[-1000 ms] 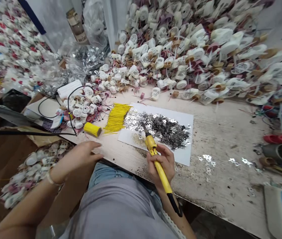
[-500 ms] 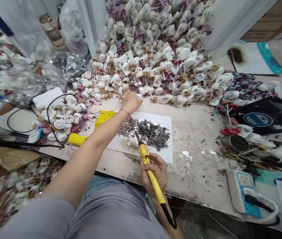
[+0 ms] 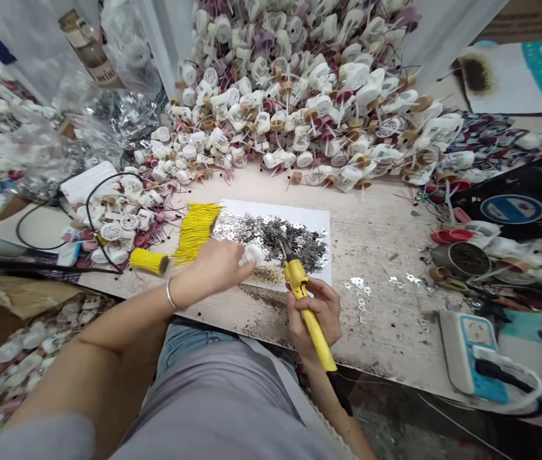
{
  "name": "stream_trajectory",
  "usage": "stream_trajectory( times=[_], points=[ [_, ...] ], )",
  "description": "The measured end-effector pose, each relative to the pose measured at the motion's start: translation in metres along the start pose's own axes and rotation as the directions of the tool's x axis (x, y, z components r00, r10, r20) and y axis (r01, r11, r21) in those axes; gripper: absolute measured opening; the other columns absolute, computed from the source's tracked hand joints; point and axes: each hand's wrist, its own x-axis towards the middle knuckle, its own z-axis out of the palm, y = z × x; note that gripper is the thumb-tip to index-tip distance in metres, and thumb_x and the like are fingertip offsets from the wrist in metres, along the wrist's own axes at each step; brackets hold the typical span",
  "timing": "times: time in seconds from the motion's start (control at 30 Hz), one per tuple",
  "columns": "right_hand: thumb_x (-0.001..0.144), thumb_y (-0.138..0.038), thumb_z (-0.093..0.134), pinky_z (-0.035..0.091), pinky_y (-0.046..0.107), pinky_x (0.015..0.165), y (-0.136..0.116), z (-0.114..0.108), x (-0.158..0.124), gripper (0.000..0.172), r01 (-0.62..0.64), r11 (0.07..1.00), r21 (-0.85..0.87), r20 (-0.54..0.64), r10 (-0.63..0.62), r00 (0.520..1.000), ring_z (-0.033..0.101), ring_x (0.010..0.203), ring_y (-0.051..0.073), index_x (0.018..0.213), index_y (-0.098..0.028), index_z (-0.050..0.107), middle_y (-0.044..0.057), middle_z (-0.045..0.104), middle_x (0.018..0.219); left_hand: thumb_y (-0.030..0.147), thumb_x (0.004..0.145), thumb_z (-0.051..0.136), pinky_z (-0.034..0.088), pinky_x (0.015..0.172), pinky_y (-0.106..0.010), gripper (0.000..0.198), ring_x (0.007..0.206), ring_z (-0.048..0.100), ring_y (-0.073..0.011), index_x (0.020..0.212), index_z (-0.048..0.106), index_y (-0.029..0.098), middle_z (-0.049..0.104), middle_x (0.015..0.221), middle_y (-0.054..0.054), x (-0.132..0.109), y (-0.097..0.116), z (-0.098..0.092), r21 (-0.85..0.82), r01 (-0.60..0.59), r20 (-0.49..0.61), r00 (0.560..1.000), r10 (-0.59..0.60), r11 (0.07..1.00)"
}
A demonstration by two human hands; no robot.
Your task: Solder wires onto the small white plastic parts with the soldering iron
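Note:
My right hand is wrapped round a yellow soldering iron, its dark tip pointing at a pile of small metal plates on a white sheet. My left hand is closed on a small white plastic part, slightly blurred, over the left front of the sheet. Beside that hand lies a spread of yellow wires. A tied bundle of yellow wires rests further left. Brownish crumbs lie at the sheet's front edge.
A large heap of white plastic parts with thin wires covers the back of the table. Black cable loops at the left. At right stand a metal tin and a power socket. Loose metal plates lie right of the sheet.
My left hand has come back from the heap's front edge toward me, now with a white plastic part in it. My right hand has shifted slightly right with the soldering iron.

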Motion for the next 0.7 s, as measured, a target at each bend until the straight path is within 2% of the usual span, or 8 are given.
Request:
stream_trajectory(
  times=[0.17, 0.27, 0.33, 0.4, 0.47, 0.57, 0.63, 0.7],
  points=[
    [0.073, -0.006, 0.067, 0.061, 0.029, 0.070, -0.001, 0.003, -0.006, 0.018, 0.003, 1.000, 0.026, 0.069, -0.005, 0.998, 0.064, 0.092, 0.016, 0.069, -0.020, 0.057, 0.004, 0.056, 0.109, 0.041, 0.084, 0.060, 0.049, 0.078, -0.037, 0.031, 0.088, 0.062, -0.0260, 0.097, 0.066, 0.013, 0.066, 0.093, -0.013, -0.028, -0.006, 0.059, -0.102, -0.151, -0.072, 0.987, 0.144, 0.983],
    [0.072, -0.004, 0.066, 0.061, 0.030, 0.073, -0.002, 0.002, -0.009, 0.018, 0.035, 0.999, 0.040, 0.106, -0.039, 0.994, 0.063, 0.096, 0.017, 0.070, -0.020, 0.058, 0.004, 0.056, 0.110, 0.040, 0.082, 0.065, 0.047, 0.089, -0.039, 0.043, 0.104, 0.057, -0.0261, 0.116, 0.059, 0.015, 0.062, 0.113, -0.014, -0.042, -0.024, 0.062, -0.164, -0.222, -0.257, 0.950, 0.176, 0.961],
    [0.071, -0.005, 0.067, 0.061, 0.032, 0.076, -0.002, 0.003, -0.009, 0.017, 0.048, 0.997, 0.067, 0.152, -0.057, 0.987, 0.063, 0.099, 0.019, 0.072, -0.020, 0.059, 0.004, 0.055, 0.114, 0.035, 0.087, 0.058, 0.047, 0.088, -0.039, 0.029, 0.098, 0.059, -0.0245, 0.109, 0.063, 0.016, 0.065, 0.103, -0.012, -0.054, -0.035, 0.054, -0.161, -0.184, -0.341, 0.932, 0.121, 0.969],
    [0.070, -0.009, 0.071, 0.061, 0.034, 0.080, -0.001, 0.006, -0.009, 0.017, 0.069, 0.993, 0.096, 0.224, -0.090, 0.970, 0.062, 0.103, 0.020, 0.075, -0.020, 0.059, 0.005, 0.053, 0.117, 0.029, 0.090, 0.052, 0.047, 0.080, -0.034, 0.019, 0.083, 0.062, -0.0204, 0.092, 0.068, 0.018, 0.067, 0.085, -0.008, -0.065, -0.039, 0.050, -0.181, -0.183, -0.285, 0.950, 0.126, 0.966],
    [0.071, -0.013, 0.073, 0.060, 0.035, 0.084, 0.000, 0.014, -0.006, 0.018, 0.100, 0.988, 0.121, 0.289, -0.131, 0.948, 0.061, 0.106, 0.021, 0.078, -0.020, 0.058, 0.007, 0.051, 0.119, 0.024, 0.090, 0.052, 0.047, 0.072, -0.029, 0.018, 0.074, 0.062, -0.0173, 0.086, 0.068, 0.019, 0.067, 0.077, -0.005, -0.074, -0.037, 0.053, -0.214, -0.224, -0.140, 0.970, 0.197, 0.951],
    [0.075, -0.014, 0.070, 0.059, 0.034, 0.086, 0.004, 0.028, -0.001, 0.015, 0.144, 0.980, 0.135, 0.319, -0.180, 0.931, 0.061, 0.107, 0.020, 0.080, -0.020, 0.057, 0.007, 0.049, 0.121, 0.015, 0.088, 0.051, 0.046, 0.071, -0.030, 0.015, 0.081, 0.063, -0.0203, 0.089, 0.066, 0.017, 0.067, 0.094, -0.010, -0.078, -0.027, 0.069, -0.111, -0.201, -0.026, 0.980, 0.199, 0.973],
    [0.076, -0.011, 0.067, 0.059, 0.032, 0.085, 0.009, 0.036, 0.004, 0.014, 0.158, 0.978, 0.134, 0.316, -0.193, 0.929, 0.062, 0.104, 0.018, 0.079, -0.021, 0.057, 0.007, 0.049, 0.122, 0.010, 0.088, 0.048, 0.044, 0.076, -0.035, 0.016, 0.089, 0.061, -0.0235, 0.087, 0.064, 0.016, 0.064, 0.107, -0.015, -0.077, -0.023, 0.079, -0.021, -0.167, -0.033, 0.986, 0.166, 0.986],
    [0.076, -0.008, 0.065, 0.059, 0.030, 0.083, 0.013, 0.038, 0.007, 0.015, 0.158, 0.978, 0.140, 0.317, -0.195, 0.928, 0.062, 0.101, 0.017, 0.078, -0.021, 0.057, 0.006, 0.049, 0.122, 0.011, 0.089, 0.046, 0.041, 0.081, -0.038, 0.018, 0.095, 0.059, -0.0242, 0.085, 0.062, 0.016, 0.063, 0.110, -0.014, -0.076, -0.022, 0.083, -0.061, -0.167, -0.055, 0.985, 0.163, 0.984]
  ],
)
